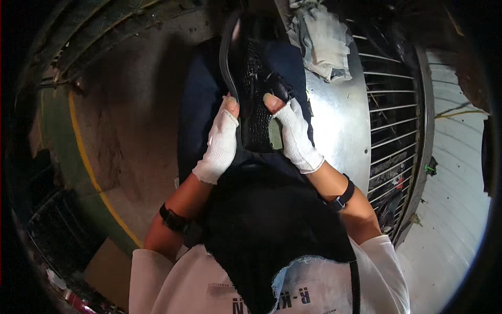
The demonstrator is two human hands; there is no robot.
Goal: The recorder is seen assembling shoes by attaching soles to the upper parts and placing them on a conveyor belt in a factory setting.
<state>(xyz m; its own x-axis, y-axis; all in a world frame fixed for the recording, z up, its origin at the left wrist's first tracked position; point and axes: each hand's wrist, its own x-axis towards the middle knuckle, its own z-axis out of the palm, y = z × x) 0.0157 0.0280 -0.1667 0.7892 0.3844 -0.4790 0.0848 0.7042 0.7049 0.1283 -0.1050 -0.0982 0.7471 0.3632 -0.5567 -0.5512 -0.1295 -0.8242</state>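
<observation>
Between my two hands is a black shoe [253,94], its rounded dark sole edge curving along its left side. A textured black upper faces me, and a pale grey-green patch [275,133] shows near its lower right end. My left hand [219,138], in a white fingerless glove, grips the shoe's left edge with the thumb on top. On the right side, my right hand [298,131], gloved alike, closes around the shoe with its thumb over the upper. Most fingers of both hands are hidden beneath or behind the shoe. Dark navy cloth [196,104] lies under it.
A shiny metal plate [340,110] lies to the right, with crumpled whitish cloths [327,44] at its far end. Beyond it runs a rack of metal bars [392,107], then a pale surface [449,167]. At left, a yellow line [86,162] edges a green floor strip.
</observation>
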